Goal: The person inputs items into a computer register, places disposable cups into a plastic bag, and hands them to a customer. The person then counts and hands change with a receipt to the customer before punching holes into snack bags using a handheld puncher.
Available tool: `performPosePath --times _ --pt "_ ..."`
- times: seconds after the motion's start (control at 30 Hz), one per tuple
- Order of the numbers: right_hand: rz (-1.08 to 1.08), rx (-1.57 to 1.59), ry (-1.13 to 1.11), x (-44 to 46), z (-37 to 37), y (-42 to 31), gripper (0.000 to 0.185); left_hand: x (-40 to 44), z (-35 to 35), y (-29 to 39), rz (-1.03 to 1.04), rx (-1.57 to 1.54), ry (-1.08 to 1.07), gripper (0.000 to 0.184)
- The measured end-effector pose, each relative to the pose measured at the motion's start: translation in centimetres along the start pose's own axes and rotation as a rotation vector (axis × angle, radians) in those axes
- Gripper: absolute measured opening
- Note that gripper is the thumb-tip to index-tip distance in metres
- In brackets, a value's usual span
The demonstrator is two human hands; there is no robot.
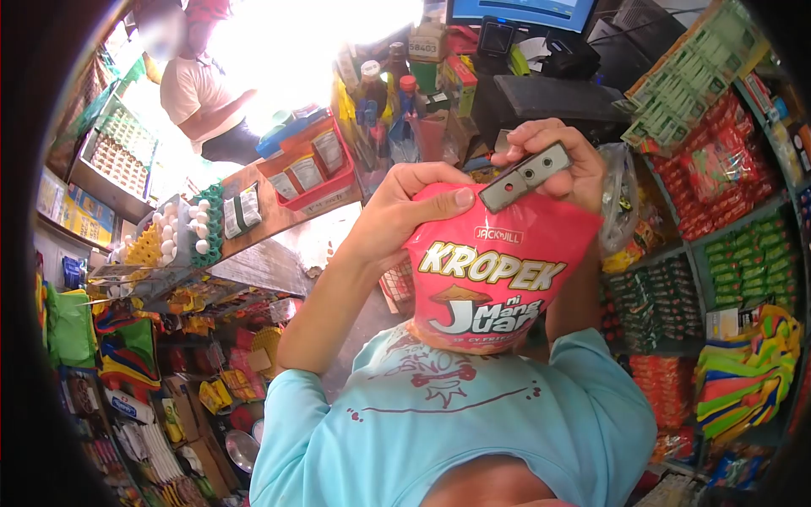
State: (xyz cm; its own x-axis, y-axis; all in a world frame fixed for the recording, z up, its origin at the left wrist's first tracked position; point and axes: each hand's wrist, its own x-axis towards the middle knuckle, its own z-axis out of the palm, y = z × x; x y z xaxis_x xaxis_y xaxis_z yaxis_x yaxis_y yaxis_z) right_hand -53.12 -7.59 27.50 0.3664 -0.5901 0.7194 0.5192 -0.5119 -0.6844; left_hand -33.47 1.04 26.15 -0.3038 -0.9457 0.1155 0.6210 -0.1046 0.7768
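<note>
A puffed red snack bag (498, 270) with "KROPEK" lettering hangs upright before my chest. My left hand (414, 207) grips its upper left corner, thumb laid on the front. A grey metal stapler-like tool (525, 176) with round holes lies slanted across the bag's top edge. My right hand (562, 160) is wrapped round the tool from behind, fingers curled over its upper side. The two hands are a short gap apart, both at the bag's top.
A person (198, 93) stands beyond the counter (270, 203). Egg trays (207, 228), a red bin of packets (317, 160), bottles (372, 80) and a monitor (524, 13) are ahead. Shelves of hanging packets (748, 262) line the right; more goods (72, 325) fill the left.
</note>
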Motion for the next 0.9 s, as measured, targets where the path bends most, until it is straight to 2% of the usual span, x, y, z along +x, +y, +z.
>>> performPosePath --times 0.1,0.2,0.3,0.43,0.5,0.53,0.63,0.73,0.83,0.87,0.9 --pt "0.151 0.098 -0.089 0.6 -0.3 -0.6 0.060 0.1 0.1 -0.4 0.010 0.041 -0.013 0.015" --pt "0.166 -0.011 -0.205 1.5 -1.8 0.1 0.061 0.1 0.1 -1.2 0.006 0.056 0.004 0.014" --pt "0.227 -0.037 -0.201 2.0 -1.5 0.4 0.063 -0.1 0.2 -1.2 0.016 0.060 0.050 0.014" --pt "0.161 -0.043 -0.212 2.1 -1.1 1.0 0.043 -0.9 0.6 -0.9 -0.004 0.121 0.109 0.015" --pt "0.090 -0.143 -0.177 2.0 0.7 1.0 0.033 -1.4 2.0 -1.3 0.044 0.347 0.055 0.015" --pt "0.165 -0.097 -0.229 2.2 0.9 1.2 0.031 -1.6 2.6 -1.5 0.064 0.458 0.027 0.015" --pt "0.256 0.013 -0.222 2.0 0.7 2.1 0.027 -1.7 3.4 -0.9 0.018 0.390 0.055 0.013" --pt "0.189 0.072 0.132 3.1 -0.6 1.8 0.026 -1.6 1.1 -0.8 0.073 0.315 0.125 0.013" --pt "0.076 0.302 0.500 4.2 -4.0 0.7 0.026 -2.3 0.5 0.1 0.121 0.224 0.175 0.012" --pt "0.091 0.396 0.551 3.6 -6.0 0.1 0.021 -2.4 0.1 0.1 0.150 0.201 0.179 0.010" --pt "0.048 0.434 0.420 3.0 -7.4 -0.6 0.016 -2.5 -0.1 0.2 0.170 0.198 0.199 0.010"
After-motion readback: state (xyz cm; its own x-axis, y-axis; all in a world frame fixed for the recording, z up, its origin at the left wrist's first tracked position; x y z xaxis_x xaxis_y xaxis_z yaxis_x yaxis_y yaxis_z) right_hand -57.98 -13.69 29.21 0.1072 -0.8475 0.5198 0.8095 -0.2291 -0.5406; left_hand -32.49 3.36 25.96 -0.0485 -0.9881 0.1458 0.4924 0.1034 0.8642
